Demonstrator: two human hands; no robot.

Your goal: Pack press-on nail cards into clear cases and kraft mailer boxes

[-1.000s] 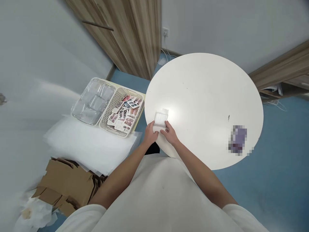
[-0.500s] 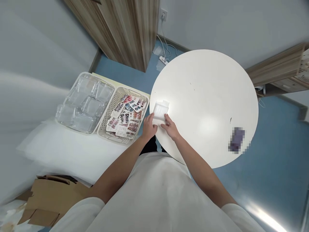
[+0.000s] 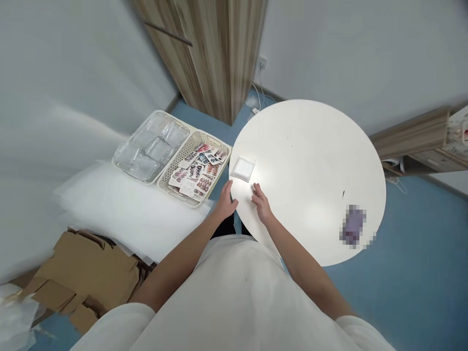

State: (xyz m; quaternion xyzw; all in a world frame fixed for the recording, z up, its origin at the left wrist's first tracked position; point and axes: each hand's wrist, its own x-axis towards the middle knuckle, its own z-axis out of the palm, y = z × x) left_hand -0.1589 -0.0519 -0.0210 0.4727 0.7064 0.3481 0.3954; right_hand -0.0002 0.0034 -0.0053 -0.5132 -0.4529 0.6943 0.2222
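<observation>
A small white flat packet (image 3: pixel 243 169), seemingly of foam or film, lies at the left edge of the round white table (image 3: pixel 310 146). My left hand (image 3: pixel 225 202) is just below it at the table's rim, thumb apart from the fingers, holding nothing. Over the tabletop, my right hand (image 3: pixel 261 202) is also empty, fingers stretched toward the packet's lower right corner. Both hands are apart from the packet. Left of the table, a cream basket (image 3: pixel 171 165) holds several cards of press-on nails (image 3: pixel 195 170).
Beside it another basket (image 3: pixel 117 155) holds several clear plastic packs (image 3: pixel 157 148). White sheeting (image 3: pixel 135 207) and flattened cardboard (image 3: pixel 91 268) lie at the lower left. A blurred purple object (image 3: pixel 353 225) is on the table's right. A wooden cabinet (image 3: pixel 215 58) stands behind.
Both hands have let go of the white packet and drawn back toward my body. The packet now lies flat on the table. My view has tilted and shifted a little.
</observation>
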